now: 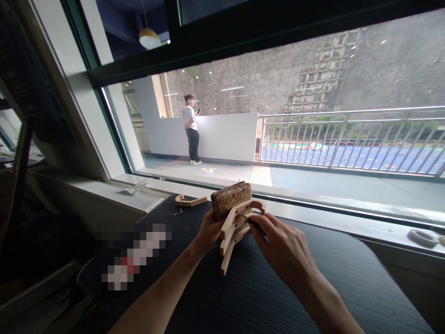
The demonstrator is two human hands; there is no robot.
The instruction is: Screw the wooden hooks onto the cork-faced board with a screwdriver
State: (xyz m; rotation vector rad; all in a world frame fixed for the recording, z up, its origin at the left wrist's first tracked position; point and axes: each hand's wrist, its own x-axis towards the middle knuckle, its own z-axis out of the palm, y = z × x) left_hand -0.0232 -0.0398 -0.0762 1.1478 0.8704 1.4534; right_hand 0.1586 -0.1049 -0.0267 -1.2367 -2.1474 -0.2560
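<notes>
A rough brown wooden block (pixel 230 198) is held up above the dark table. Several pale wooden hooks (pixel 228 226) with curved ends lie side by side across its near face. My left hand (pixel 208 231) is closed round the block's left side, its fingers partly hidden behind it. Between the fingers of my right hand (pixel 283 237) is a screwdriver (pixel 256 225) with a dark handle. Its thin shaft points left, and the tip meets the uppermost hook near a hole. I cannot make out a screw head there.
On the black table (pixel 313 278) lie a loose wooden hook (pixel 192 202) and a few screws (pixel 178 212). A clear plastic bag (pixel 135 187) rests on the vent grille (pixel 128 199). A tape roll (pixel 422 237) is on the sill at right. Beyond the window stands a person (pixel 191 130).
</notes>
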